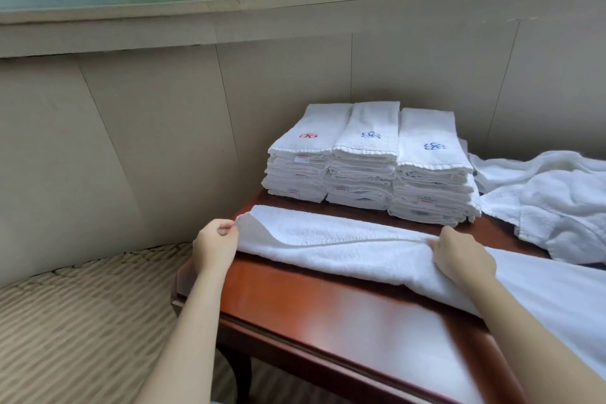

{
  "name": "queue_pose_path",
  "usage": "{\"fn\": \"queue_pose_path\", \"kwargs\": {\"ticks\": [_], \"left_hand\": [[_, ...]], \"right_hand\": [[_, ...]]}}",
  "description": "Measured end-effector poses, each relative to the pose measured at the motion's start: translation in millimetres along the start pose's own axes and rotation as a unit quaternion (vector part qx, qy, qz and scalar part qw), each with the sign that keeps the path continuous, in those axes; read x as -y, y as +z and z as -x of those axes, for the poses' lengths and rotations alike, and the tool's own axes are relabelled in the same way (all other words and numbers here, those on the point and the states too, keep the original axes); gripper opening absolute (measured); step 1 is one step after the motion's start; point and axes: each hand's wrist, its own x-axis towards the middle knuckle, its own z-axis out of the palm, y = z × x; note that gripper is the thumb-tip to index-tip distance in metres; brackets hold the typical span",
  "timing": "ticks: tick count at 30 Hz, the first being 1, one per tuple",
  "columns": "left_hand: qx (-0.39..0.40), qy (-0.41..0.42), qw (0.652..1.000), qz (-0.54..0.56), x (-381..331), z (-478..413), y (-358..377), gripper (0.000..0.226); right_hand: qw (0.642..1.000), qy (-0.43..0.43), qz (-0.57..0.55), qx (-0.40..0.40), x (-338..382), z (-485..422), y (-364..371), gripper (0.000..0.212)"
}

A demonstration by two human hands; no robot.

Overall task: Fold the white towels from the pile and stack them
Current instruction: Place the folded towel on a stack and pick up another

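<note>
A long white towel (344,249) is laid lengthwise across the red-brown wooden table (295,302). It is folded over once, so that a hemmed edge is seen running along its top between the two hands. Its terry surface is plain and slightly fluffy. At the end by the left fingers the upper layer is lifted, and a curved fold is shown there.

That end corner is pinched between the thumb and curled fingers (227,227) of the left hand (214,243), at the table's left edge. The hem is gripped farther along by the right hand (462,257), whose fingers (437,242) are curled down onto the cloth. Whether its thumb is tucked under the layer cannot be told.

Just beyond the fingertips of both hands, three stacks of folded towels (367,161) are set side by side, touching one another. A red emblem is borne by the top towel of the stack nearest the left fingers, and blue emblems by the other two. Small labels are seen at the folded edges. On the outer side of the right fingers, a rumpled pile of unfolded towels (554,203) is heaped just beside the stacks.
</note>
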Motion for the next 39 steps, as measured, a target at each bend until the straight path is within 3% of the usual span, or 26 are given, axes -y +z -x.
{"fn": "queue_pose_path", "kwargs": {"ticks": [4, 8, 10, 13, 15, 20, 28, 31, 34, 36, 39], "left_hand": [[0.047, -0.026, 0.993, -0.104, 7.7, -17.6, 20.8, 0.027], [0.058, -0.026, 0.979, -0.192, 1.3, -27.5, 32.5, 0.032], [0.051, -0.01, 0.972, -0.228, -1.0, -31.4, 37.0, 0.03], [0.035, -0.01, 0.969, -0.243, -5.9, -36.4, 43.2, 0.029], [0.028, -0.019, 0.968, -0.247, -7.3, -40.1, 47.3, 0.028], [0.014, -0.061, 0.968, -0.241, -9.7, -48.1, 54.0, 0.055], [-0.025, -0.042, 0.944, -0.325, -12.1, -42.7, 62.8, 0.047], [-0.033, 0.023, 0.918, -0.394, -24.7, -28.8, 67.7, 0.027], [0.036, 0.11, 0.913, -0.391, -46.2, -4.4, 84.7, 0.026], [0.128, 0.163, 0.909, -0.362, -61.3, 19.6, 102.7, 0.031], [0.263, 0.227, 0.875, -0.337, -81.0, 60.7, 131.9, 0.037]], "right_hand": [[0.996, -0.048, 0.061, -0.032, 17.3, 0.9, 6.8, 0.006], [0.981, -0.192, 0.032, 0.009, 34.2, 2.3, 19.8, 0.033], [0.975, -0.223, 0.012, 0.006, 40.3, 1.3, 24.9, 0.034], [0.975, -0.213, 0.024, -0.052, 45.6, -3.4, 29.9, 0.021], [0.98, -0.178, 0.027, -0.078, 48.6, -8.1, 32.1, 0.025], [0.992, -0.103, -0.013, -0.075, 52.3, -22.3, 36.0, 0.03], [0.988, -0.12, -0.04, -0.092, 51.2, -24.1, 39.7, 0.028], [0.984, -0.144, -0.017, -0.103, 52.9, -18.8, 37.8, 0.023], [0.982, -0.154, 0.026, -0.105, 52.7, -8.0, 33.0, 0.015], [0.982, -0.151, 0.063, -0.096, 47.3, 3.4, 26.8, 0.012], [0.982, -0.139, 0.101, -0.078, 28.0, 21.5, 15.1, 0.022]]}}
